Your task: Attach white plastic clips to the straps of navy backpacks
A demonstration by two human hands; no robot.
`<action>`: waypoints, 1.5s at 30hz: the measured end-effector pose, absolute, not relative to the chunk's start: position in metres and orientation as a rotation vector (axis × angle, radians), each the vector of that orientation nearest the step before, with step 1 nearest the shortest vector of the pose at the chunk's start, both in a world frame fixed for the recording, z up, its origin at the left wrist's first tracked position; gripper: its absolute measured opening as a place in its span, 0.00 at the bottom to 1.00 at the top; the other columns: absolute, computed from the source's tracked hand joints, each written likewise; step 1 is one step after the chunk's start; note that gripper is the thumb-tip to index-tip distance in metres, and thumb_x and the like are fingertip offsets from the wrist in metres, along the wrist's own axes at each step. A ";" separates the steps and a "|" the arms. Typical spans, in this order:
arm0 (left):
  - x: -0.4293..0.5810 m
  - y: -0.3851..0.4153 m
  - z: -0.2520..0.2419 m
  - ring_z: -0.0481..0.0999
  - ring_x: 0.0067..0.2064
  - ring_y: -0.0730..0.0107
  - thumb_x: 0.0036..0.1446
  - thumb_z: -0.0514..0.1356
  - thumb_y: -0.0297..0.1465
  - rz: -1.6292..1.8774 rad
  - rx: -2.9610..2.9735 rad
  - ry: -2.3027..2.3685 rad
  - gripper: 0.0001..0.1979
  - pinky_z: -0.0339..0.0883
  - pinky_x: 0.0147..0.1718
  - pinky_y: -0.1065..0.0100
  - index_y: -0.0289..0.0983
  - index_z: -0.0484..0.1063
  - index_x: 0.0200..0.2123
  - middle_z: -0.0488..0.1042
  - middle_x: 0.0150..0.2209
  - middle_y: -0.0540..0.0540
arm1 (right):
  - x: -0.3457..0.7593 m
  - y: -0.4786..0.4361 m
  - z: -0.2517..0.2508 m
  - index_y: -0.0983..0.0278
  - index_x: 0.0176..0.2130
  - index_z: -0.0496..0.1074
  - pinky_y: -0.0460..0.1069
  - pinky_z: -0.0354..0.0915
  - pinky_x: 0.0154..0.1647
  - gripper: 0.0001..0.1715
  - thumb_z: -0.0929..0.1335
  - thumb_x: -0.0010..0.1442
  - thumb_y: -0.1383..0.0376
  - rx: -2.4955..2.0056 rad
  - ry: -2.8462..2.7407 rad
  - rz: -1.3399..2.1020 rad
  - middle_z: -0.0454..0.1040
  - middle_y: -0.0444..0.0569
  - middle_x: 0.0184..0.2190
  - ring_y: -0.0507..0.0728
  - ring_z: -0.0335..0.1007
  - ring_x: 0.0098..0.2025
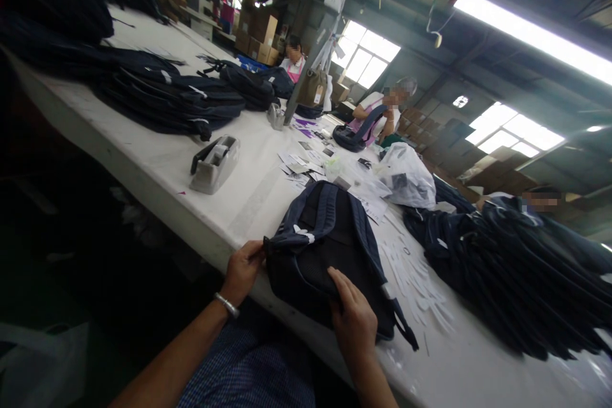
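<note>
A dark navy backpack [317,248] lies on the near edge of the white table, its padded shoulder straps facing up. My left hand [245,271] is closed in a pinch on the strap end at the bag's left side. On the lower part of the back panel rests my right hand [352,315], fingers stretched out and its thumb partly hidden. White tags [304,233] hang by the left strap. Beyond the bag lie loose cards [300,167], and white strips [415,277] are spread along its right side.
A tape dispenser [215,164] stands left of the bag. Stacked backpacks lie at the left [167,99] and right [507,268]. A clear plastic bag [406,175] and a metal post [306,70] stand beyond. Other people [375,115] are across the table [167,162].
</note>
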State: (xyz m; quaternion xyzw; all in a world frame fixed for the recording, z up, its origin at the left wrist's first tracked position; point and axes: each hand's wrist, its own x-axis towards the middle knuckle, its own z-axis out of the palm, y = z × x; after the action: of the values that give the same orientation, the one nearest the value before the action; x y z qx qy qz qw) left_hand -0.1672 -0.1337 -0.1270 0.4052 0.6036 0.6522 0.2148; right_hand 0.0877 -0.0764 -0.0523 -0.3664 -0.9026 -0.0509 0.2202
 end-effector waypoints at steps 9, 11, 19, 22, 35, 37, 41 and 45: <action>-0.170 -0.145 -0.134 0.75 0.41 0.63 0.58 0.55 0.41 1.833 0.857 1.583 0.18 0.68 0.42 0.64 0.35 0.71 0.45 0.77 0.39 0.46 | 0.049 -0.095 -0.039 0.62 0.64 0.53 0.60 0.54 0.63 0.39 0.63 0.54 0.73 -0.885 -2.614 -0.286 0.64 0.51 0.60 0.62 0.60 0.61; -0.170 -0.155 -0.129 0.75 0.43 0.62 0.59 0.54 0.42 1.819 0.818 1.667 0.18 0.67 0.45 0.62 0.36 0.71 0.44 0.77 0.40 0.45 | 0.040 -0.093 -0.039 0.62 0.63 0.54 0.58 0.60 0.60 0.42 0.62 0.51 0.76 -0.858 -2.644 -0.224 0.65 0.51 0.59 0.61 0.61 0.60; -0.143 -0.160 -0.115 0.75 0.49 0.58 0.48 0.66 0.38 1.700 0.749 1.636 0.43 0.70 0.48 0.56 0.40 0.50 0.63 0.67 0.56 0.36 | 0.034 -0.089 -0.046 0.60 0.62 0.57 0.56 0.67 0.55 0.46 0.58 0.46 0.81 -0.817 -2.609 -0.154 0.67 0.50 0.57 0.60 0.65 0.58; -0.139 -0.148 -0.116 0.73 0.51 0.57 0.51 0.64 0.36 1.765 0.649 1.629 0.38 0.68 0.50 0.54 0.39 0.52 0.63 0.71 0.53 0.38 | 0.031 -0.095 -0.047 0.60 0.63 0.55 0.57 0.66 0.56 0.44 0.57 0.49 0.81 -0.803 -2.621 -0.195 0.65 0.50 0.59 0.60 0.63 0.59; -0.132 -0.218 -0.116 0.75 0.49 0.57 0.56 0.56 0.37 1.661 0.826 2.000 0.20 0.69 0.49 0.52 0.38 0.66 0.51 0.74 0.49 0.40 | 0.045 -0.133 -0.070 0.58 0.65 0.49 0.63 0.48 0.66 0.36 0.60 0.60 0.73 -0.733 -2.692 -0.169 0.53 0.47 0.65 0.60 0.45 0.67; -0.119 -0.230 -0.109 0.74 0.49 0.57 0.55 0.58 0.35 1.600 1.346 2.065 0.18 0.66 0.52 0.51 0.44 0.66 0.49 0.74 0.48 0.43 | 0.062 -0.130 -0.063 0.56 0.65 0.49 0.62 0.46 0.67 0.34 0.60 0.62 0.71 -0.821 -2.644 -0.187 0.54 0.44 0.65 0.59 0.46 0.67; -0.095 -0.202 -0.087 0.64 0.60 0.51 0.52 0.60 0.34 1.182 2.423 1.675 0.26 0.57 0.59 0.47 0.48 0.63 0.56 0.65 0.60 0.45 | 0.104 -0.117 -0.066 0.58 0.65 0.49 0.61 0.47 0.67 0.32 0.58 0.64 0.71 -1.107 -2.458 -0.254 0.56 0.45 0.64 0.58 0.47 0.67; -0.091 -0.142 -0.071 0.64 0.60 0.49 0.55 0.53 0.31 0.723 2.701 1.679 0.28 0.59 0.56 0.47 0.43 0.60 0.61 0.63 0.61 0.41 | 0.136 -0.116 -0.083 0.59 0.62 0.57 0.58 0.48 0.67 0.27 0.58 0.65 0.72 -1.065 -2.298 -0.248 0.62 0.45 0.61 0.55 0.50 0.65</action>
State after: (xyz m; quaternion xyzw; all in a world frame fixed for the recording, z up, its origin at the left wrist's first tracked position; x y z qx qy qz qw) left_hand -0.0914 -0.1421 -0.0714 0.8267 0.5138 0.2212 -0.0599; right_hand 0.1356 -0.1159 -0.0835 -0.4001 -0.8631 -0.0933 0.2939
